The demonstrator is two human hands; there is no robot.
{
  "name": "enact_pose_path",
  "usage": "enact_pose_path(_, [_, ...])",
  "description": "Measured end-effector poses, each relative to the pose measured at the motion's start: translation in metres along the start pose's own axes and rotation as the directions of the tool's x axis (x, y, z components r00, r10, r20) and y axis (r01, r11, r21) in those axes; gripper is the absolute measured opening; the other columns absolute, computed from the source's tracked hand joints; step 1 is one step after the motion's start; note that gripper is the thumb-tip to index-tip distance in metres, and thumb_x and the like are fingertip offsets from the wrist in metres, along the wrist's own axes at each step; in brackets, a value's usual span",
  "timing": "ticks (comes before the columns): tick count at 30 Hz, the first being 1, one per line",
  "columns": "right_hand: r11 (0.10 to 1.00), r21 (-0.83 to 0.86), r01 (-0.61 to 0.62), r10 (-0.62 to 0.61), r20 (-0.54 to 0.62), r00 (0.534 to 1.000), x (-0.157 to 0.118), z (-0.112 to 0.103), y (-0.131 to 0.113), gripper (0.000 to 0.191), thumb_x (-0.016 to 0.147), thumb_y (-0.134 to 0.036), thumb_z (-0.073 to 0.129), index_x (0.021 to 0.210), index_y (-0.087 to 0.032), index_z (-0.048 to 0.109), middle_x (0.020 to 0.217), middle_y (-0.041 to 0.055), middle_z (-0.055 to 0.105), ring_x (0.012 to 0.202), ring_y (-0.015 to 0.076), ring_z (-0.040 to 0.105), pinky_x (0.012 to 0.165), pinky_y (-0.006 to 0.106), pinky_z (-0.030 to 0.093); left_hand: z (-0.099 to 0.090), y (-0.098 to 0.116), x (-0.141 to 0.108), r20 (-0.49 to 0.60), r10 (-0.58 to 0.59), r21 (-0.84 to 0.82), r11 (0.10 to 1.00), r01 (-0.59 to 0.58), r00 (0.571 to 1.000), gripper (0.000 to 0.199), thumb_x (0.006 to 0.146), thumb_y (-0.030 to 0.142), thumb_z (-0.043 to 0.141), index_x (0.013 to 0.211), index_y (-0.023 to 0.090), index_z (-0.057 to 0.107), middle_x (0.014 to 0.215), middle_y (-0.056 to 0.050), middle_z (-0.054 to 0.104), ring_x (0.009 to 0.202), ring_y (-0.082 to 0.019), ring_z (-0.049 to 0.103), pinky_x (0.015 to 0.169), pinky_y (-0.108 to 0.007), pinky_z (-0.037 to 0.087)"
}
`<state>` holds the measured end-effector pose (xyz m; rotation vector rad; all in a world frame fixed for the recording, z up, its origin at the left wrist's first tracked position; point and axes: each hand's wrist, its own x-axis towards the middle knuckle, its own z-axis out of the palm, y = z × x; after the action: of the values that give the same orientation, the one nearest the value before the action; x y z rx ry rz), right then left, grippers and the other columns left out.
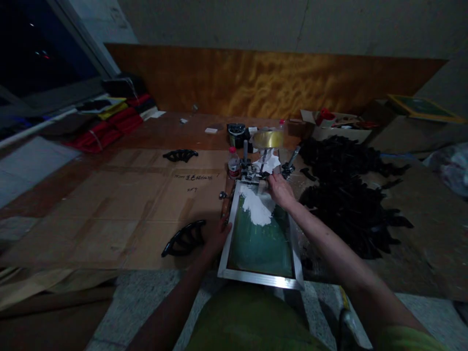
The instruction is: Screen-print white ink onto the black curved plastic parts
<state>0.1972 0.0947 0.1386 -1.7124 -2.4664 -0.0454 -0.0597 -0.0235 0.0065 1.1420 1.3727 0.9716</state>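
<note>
A screen printing frame (260,280) with a silver rim and green mesh lies in front of me. Thick white ink (258,210) is spread over the far part of its mesh. My right hand (281,191) is closed on a squeegee (263,187) at the far end of the screen, its blade partly covered by ink and fingers. At the left rim is my left hand (220,235), fingers bent against the frame's edge, partly in shadow. Hinge clamps (250,174) stand behind the frame. Beside my left hand, a black curved, ribbed piece (185,238) lies on the cardboard.
Another black ribbed piece (180,155) lies farther back on the cardboard (146,195). A red-capped bottle (233,163), a black bucket (237,135) and a yellow tape roll (269,138) stand behind. Heaped black pieces (351,204) lie right, before an open box (338,131).
</note>
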Motion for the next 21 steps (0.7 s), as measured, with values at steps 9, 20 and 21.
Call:
enact_pose_path(9, [0.930,0.094,0.355,-0.367,0.248,0.896,-0.070,0.010,-0.011,0.025,0.078,-0.004,0.050,0.097,-0.012,0.064,0.098,0.0127,0.066,0.101,0.0238,0.056,0.087,0.030,0.042,-0.002,-0.012,0.001,0.011,-0.016,0.011,1.000,0.016,1.000,0.069,0.084,0.059,0.056,0.136,0.013,0.053,0.139,-0.016,0.060,0.125,-0.030,0.058,0.108,-0.046,0.044])
enact_pose_path(20, [0.905,0.203,0.374,-0.382,0.003,0.924,-0.094,0.028,-0.016,0.030,0.077,-0.005,0.050,0.101,-0.014,0.066,0.098,0.0135,0.065,0.099,0.0248,0.054,0.090,0.036,0.043,-0.003,0.001,-0.001,-0.024,-0.023,0.034,0.999,0.024,0.999,0.063,0.083,0.054,0.056,0.132,0.015,0.056,0.135,-0.014,0.063,0.122,-0.027,0.061,0.106,-0.043,0.046])
enact_pose_path(21, [0.904,0.216,0.369,-0.380,0.007,0.925,-0.095,0.027,-0.015,0.029,0.078,-0.006,0.051,0.101,-0.014,0.067,0.096,0.0127,0.065,0.098,0.0244,0.055,0.090,0.036,0.044,-0.003,0.004,-0.002,-0.016,-0.019,0.049,0.999,0.019,1.000,0.064,0.083,0.055,0.055,0.132,0.014,0.056,0.135,-0.014,0.063,0.122,-0.027,0.061,0.106,-0.043,0.046])
